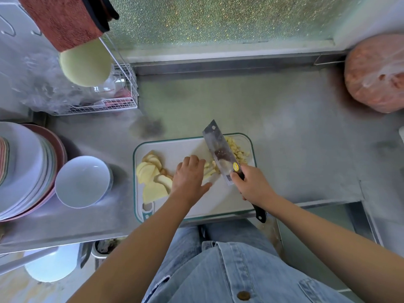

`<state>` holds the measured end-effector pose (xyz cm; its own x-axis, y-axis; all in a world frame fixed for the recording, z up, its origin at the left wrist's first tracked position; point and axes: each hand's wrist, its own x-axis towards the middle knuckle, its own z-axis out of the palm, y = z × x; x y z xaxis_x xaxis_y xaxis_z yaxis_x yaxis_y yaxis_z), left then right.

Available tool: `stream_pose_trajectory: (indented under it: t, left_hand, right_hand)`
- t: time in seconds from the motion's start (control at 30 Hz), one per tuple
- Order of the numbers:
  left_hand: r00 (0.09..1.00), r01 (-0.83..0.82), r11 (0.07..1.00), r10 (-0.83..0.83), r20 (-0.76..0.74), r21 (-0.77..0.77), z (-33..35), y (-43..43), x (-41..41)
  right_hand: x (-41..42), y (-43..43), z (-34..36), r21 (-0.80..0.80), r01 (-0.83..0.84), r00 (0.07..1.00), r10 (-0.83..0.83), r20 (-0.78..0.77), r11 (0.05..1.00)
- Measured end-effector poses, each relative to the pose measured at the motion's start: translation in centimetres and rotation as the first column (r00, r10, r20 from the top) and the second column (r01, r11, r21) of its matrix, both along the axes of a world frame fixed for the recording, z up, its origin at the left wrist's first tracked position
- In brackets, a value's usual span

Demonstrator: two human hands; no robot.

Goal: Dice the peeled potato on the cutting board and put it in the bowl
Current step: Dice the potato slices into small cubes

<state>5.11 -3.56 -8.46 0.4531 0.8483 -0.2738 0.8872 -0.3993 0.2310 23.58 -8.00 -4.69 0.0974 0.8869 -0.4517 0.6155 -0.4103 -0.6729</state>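
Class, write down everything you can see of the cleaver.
The cleaver has a broad rectangular steel blade with a hole near its far corner, a yellow sticker by the black handle, and pale smears on its face. The right hand grips the handle. The blade slants over the cutting board, between potato strips and diced potato.

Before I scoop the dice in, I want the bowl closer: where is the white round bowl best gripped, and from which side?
Grip the white round bowl at its right rim, thumb inside, coming from the side of the white green-edged cutting board. It stands upright and empty, so that rim is free; the stack of plates crowds its left.
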Motion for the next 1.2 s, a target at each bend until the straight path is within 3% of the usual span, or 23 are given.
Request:
stream_pose_trajectory:
  t: [0.2,0.3,0.47,0.67,1.2]
  left_hand:
    - [0.997,0.044,0.997,-0.041,-0.059,0.061,-0.8,0.8,-0.3]
    - [0.990,0.092,0.980,-0.071,-0.120,0.179,-1.7,0.4,-0.9]
    - [0.995,0.054,0.964,-0.029,-0.096,0.262,-1.2,0.2,-1.5]
    - [1.000,0.010,0.990,-0.013,0.021,0.141,-0.8,0.1,-1.7]
    - [0.984,-0.051,0.982,0.019,0.176,0.181,-1.7,-0.3,-2.5]
  right_hand:
    - [0.1,-0.4,-0.2,0.014,-0.041,0.999,0.040,0.036,0.999]
    - [-0.2,-0.5,-0.3,0.012,-0.061,0.997,0.061,0.050,0.998]
    - [-0.6,-0.4,-0.4,0.044,-0.098,0.993,0.095,0.065,0.994]
    - [-0.8,-0.6,-0.4,0.086,-0.161,0.976,0.145,0.164,0.983]
    - [-2.4,-0.6,-0.6,0.109,-0.195,0.963,0.169,0.211,0.975]
